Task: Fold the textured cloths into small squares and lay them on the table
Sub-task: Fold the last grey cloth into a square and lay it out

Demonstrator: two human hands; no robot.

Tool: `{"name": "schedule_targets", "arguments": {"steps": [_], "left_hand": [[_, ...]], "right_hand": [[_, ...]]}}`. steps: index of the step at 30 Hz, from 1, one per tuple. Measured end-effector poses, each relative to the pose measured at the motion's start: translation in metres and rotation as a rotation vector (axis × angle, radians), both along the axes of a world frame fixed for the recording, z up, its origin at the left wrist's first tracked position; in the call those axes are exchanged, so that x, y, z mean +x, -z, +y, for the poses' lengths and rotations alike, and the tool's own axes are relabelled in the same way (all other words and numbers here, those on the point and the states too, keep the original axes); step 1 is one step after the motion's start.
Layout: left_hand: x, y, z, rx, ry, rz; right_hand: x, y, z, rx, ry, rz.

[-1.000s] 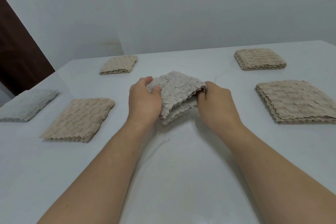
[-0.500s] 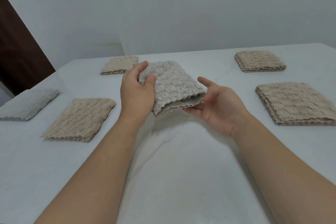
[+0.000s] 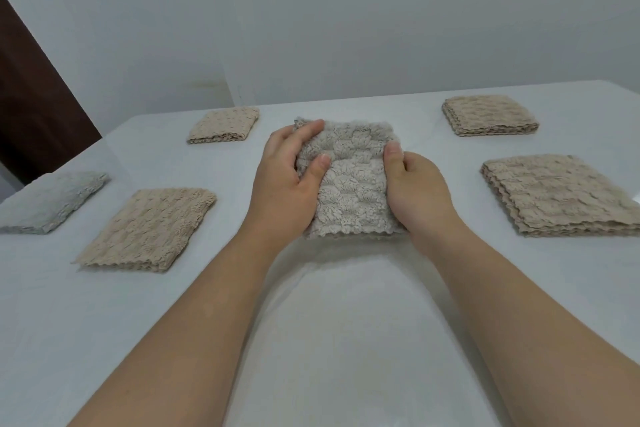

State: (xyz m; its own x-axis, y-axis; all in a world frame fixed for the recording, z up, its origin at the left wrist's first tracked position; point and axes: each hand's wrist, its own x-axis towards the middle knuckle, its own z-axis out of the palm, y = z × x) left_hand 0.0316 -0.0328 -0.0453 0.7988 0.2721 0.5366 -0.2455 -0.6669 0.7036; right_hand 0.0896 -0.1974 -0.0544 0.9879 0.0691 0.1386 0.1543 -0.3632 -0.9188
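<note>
I hold one folded grey cloth [image 3: 349,184] between both hands at the centre of the white desk [image 3: 329,322]. My left hand [image 3: 282,184] grips its left edge: the thumb presses on the upper face and the fingers curl over the far left corner. My right hand [image 3: 419,191] grips the right edge: the thumb lies on top near the far right corner, and the other fingers are tucked beneath the cloth, hidden from view. The cloth shows as a compact rectangle of several layers, and its scalloped near edge sits low over the desk. I cannot tell whether that edge touches the surface. Five other folded cloths lie flat on the desk, all well apart from the one I hold and from each other. To my left, a beige cloth [image 3: 149,227] lies nearest me, a grey cloth [image 3: 52,201] lies beyond it at the desk's left edge, and a smaller-looking beige cloth [image 3: 225,123] lies toward the far side. To my right, a beige cloth [image 3: 561,194] lies near the right edge, with stacked layers visible along its near side, and a further beige cloth [image 3: 488,114] lies toward the far side. A pale wall stands behind the desk.
</note>
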Motion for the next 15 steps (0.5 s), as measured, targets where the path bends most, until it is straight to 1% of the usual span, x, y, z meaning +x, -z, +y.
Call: {"name": "schedule_targets", "arguments": {"steps": [2,3,5,7,8,9,10,12,15], "left_hand": [[0.001,0.001,-0.002,-0.026,0.008,0.000],[0.002,0.002,-0.003,-0.099,0.000,0.021],[0.006,0.007,-0.005,-0.338,-0.050,0.123],[0.013,0.012,-0.003,-0.663,-0.064,0.294],[0.016,0.017,-0.003,-0.753,-0.060,0.351],[0.017,0.020,-0.005,-0.739,-0.062,0.372],[0.016,0.022,-0.009,-0.636,-0.087,0.355],[0.012,0.023,-0.019,-0.372,-0.146,0.248],[0.009,0.012,-0.035,-0.095,-0.122,0.113]], "right_hand": [[-0.002,0.000,0.001,-0.073,0.043,-0.061],[0.000,0.002,0.001,-0.087,0.050,-0.067],[0.001,0.005,0.001,-0.096,0.062,-0.070],[0.001,0.007,0.000,-0.097,0.071,-0.080],[0.001,0.007,0.000,-0.097,0.070,-0.087],[0.000,0.007,0.000,-0.098,0.067,-0.091],[-0.002,0.006,0.001,-0.099,0.064,-0.096],[-0.004,0.003,0.001,-0.125,0.075,-0.100],[-0.007,-0.007,-0.007,-0.254,0.152,-0.113]]}}
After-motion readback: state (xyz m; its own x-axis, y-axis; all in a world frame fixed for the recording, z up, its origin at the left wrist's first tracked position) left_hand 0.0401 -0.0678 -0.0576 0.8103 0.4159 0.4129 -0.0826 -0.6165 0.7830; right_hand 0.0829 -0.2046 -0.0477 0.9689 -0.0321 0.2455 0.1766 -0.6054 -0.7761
